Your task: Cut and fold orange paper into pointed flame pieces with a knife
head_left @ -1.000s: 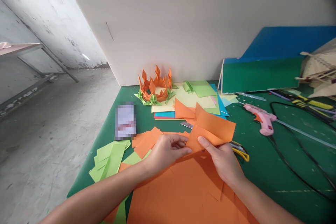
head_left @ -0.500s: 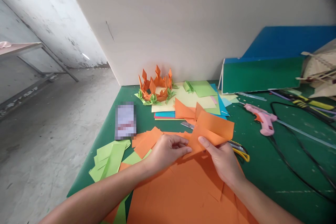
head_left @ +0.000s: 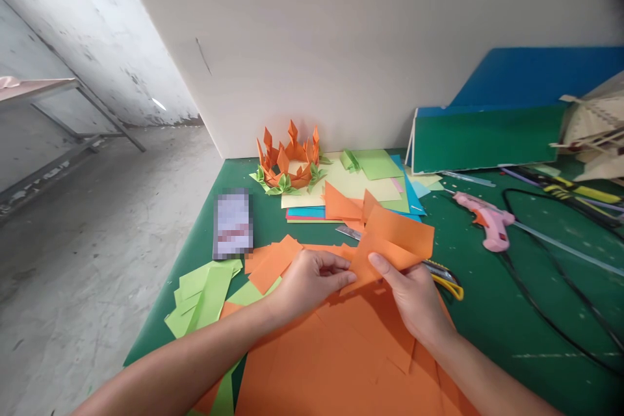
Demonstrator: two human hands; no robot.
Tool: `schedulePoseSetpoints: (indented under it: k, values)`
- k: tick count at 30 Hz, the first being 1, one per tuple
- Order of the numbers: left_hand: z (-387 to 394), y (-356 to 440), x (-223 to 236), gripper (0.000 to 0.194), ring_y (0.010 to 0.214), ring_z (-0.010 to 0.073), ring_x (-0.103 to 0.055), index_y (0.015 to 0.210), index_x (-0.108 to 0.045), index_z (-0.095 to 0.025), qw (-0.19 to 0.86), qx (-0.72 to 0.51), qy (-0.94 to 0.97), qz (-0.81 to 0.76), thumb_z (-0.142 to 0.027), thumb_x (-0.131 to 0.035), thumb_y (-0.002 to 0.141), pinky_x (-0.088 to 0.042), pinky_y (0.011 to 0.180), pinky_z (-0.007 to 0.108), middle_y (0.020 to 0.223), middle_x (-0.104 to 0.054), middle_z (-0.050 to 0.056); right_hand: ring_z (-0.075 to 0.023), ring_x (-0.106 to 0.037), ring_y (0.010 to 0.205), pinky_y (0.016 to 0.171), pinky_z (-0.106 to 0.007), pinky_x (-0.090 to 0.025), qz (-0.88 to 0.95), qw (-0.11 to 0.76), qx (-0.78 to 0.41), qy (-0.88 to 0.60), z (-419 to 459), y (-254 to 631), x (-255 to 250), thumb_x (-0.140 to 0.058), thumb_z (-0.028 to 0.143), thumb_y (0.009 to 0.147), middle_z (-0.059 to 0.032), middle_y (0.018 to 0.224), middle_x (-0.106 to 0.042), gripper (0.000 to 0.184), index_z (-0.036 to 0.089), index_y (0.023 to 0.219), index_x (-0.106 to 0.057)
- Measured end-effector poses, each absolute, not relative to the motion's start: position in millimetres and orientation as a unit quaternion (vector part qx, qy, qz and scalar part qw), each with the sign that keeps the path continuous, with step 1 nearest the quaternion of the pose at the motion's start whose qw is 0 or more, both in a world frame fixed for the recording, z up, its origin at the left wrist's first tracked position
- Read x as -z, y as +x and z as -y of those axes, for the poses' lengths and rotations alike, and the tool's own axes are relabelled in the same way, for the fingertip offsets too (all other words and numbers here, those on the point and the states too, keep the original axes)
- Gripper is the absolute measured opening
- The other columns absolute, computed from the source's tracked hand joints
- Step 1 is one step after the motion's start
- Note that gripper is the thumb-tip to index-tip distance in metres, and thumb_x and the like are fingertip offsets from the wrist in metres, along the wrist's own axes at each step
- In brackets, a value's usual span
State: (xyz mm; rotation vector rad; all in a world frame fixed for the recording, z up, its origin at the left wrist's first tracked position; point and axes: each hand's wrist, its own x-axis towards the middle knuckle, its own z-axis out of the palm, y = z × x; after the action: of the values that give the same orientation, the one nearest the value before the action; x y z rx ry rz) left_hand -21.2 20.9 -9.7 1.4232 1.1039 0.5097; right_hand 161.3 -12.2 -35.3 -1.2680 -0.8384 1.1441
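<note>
A green table (head_left: pixel 487 331), left edge slanting, its surface showing at front right. A large orange sheet (head_left: pixel 341 370) lies nearest. Above it, left hand (head_left: pixel 305 279) and right hand (head_left: pixel 422 302), both nearly closed, pinch a folded orange paper (head_left: pixel 390 231). Behind, a paper crown (head_left: pixel 299 178); rightward, a pink glue gun (head_left: pixel 494 224); close by, a yellow cutter (head_left: pixel 452 286).

Held orange sheet (head_left: pixel 397 231) – plain matt paper from where I'm standing, smooth, nothing shiny about it. Spiky crown (head_left: pixel 303 177): same matt paper look. Glue gun (head_left: pixel 494 224): pink plastic, bit of sheen. Green tabletop (head_left: pixel 517 312) smooth, pale scuffs and specks. White panel (head_left: pixel 316 39) smooth, matt. Far wall (head_left: pixel 97 13) – rough, blotchy plaster look. Floor (head_left: pixel 121 227) dull, concrete-looking, stained.
</note>
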Motion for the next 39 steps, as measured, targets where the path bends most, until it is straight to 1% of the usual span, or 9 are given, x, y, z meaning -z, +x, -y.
schedulePoseSetpoints:
  k: [3,8,15,21,24,27,31,35,39]
  values:
    - [-20.5,-20.8,9.1,0.024,0.055,0.0092,-0.042,0.076,-0.069,-0.016,0.592,-0.218,0.616,-0.472,-0.04,-0.066,0.081,-0.033,0.051,0.023,0.063,-0.053,-0.002,-0.0269,-0.066,0.1,0.079,-0.033,-0.055,0.358,0.576,-0.489,-0.549,12.3,161.8,35.5,-0.079,0.044,0.072,-0.0064,0.101,-0.074,0.032,0.021,0.094,-0.07]
    - [-21.3,-20.6,10.8,0.023,0.056,0.0087,-0.041,0.075,-0.069,-0.016,0.593,-0.221,0.614,-0.471,-0.038,-0.066,0.081,-0.032,0.052,0.023,0.064,-0.053,-0.002,-0.025,-0.065,0.097,0.074,-0.029,-0.053,0.357,0.572,-0.491,-0.552,12.6,163.4,38.7,-0.08,0.043,0.072,-0.003,0.082,-0.071,0.026,0.021,0.08,-0.067]
    - [-22.9,-21.8,17.1,0.023,0.057,0.0095,-0.045,0.076,-0.069,-0.016,0.588,-0.226,0.612,-0.478,-0.039,-0.067,0.081,-0.035,0.052,0.023,0.065,-0.057,-0.001,-0.0239,-0.064,0.093,0.072,-0.029,-0.053,0.353,0.571,-0.493,-0.553,12.3,163.0,36.9,-0.08,0.043,0.072,-0.003,0.083,-0.071,0.029,0.022,0.088,-0.069]
    - [-21.4,-19.1,17.6,0.021,0.075,0.0129,-0.059,0.092,-0.064,-0.019,0.624,-0.309,0.578,-0.426,-0.03,-0.073,0.077,-0.049,0.068,0.026,0.086,-0.063,0.001,-0.0233,-0.065,0.086,0.067,-0.029,-0.052,0.362,0.576,-0.481,-0.552,11.6,162.8,37.8,-0.08,0.043,0.072,-0.0044,0.09,-0.073,0.033,0.021,0.093,-0.069]
    - [-20.2,-18.1,13.6,0.024,0.079,0.0124,-0.061,0.097,-0.059,-0.021,0.612,-0.34,0.589,-0.404,-0.023,-0.073,0.077,-0.051,0.074,0.027,0.094,-0.062,0.001,-0.0241,-0.065,0.087,0.067,-0.03,-0.053,0.364,0.572,-0.479,-0.557,11.6,163.0,38.8,-0.079,0.044,0.072,-0.0049,0.091,-0.073,0.033,0.021,0.094,-0.069]
    - [-19.8,-18.0,8.4,0.014,0.078,0.0121,-0.061,0.094,-0.065,-0.021,0.574,-0.325,0.636,-0.4,-0.02,-0.069,0.081,-0.051,0.074,0.027,0.097,-0.066,0.002,-0.0255,-0.065,0.092,0.071,-0.032,-0.053,0.36,0.566,-0.488,-0.559,12.0,163.3,39.4,-0.079,0.043,0.073,-0.0041,0.085,-0.072,0.035,0.021,0.098,-0.068]
    - [-20.0,-18.3,2.7,0.019,0.083,0.0138,-0.062,0.1,-0.073,-0.023,0.543,-0.315,0.67,-0.397,-0.017,-0.067,0.082,-0.051,0.075,0.027,0.102,-0.069,0.003,-0.0279,-0.063,0.102,0.076,-0.033,-0.053,0.36,0.568,-0.483,-0.561,12.1,163.1,39.3,-0.079,0.043,0.073,-0.0032,0.079,-0.07,0.032,0.021,0.093,-0.067]
    - [-19.1,-18.8,0.8,0.019,0.086,0.0155,-0.064,0.1,-0.074,-0.023,0.543,-0.314,0.665,-0.405,-0.018,-0.067,0.083,-0.053,0.079,0.029,0.1,-0.07,0.003,-0.0267,-0.061,0.109,0.082,-0.032,-0.052,0.363,0.571,-0.478,-0.56,11.3,161.7,37.5,-0.079,0.042,0.074,-0.0034,0.088,-0.072,0.029,0.022,0.09,-0.067]
    - [-18.4,-18.5,2.3,0.021,0.087,0.0154,-0.064,0.102,-0.074,-0.023,0.564,-0.319,0.652,-0.394,-0.018,-0.068,0.082,-0.054,0.082,0.03,0.104,-0.07,0.004,-0.0239,-0.063,0.102,0.079,-0.03,-0.053,0.364,0.582,-0.485,-0.543,9.9,161.0,35.2,-0.079,0.042,0.074,-0.004,0.103,-0.072,0.033,0.023,0.099,-0.068]
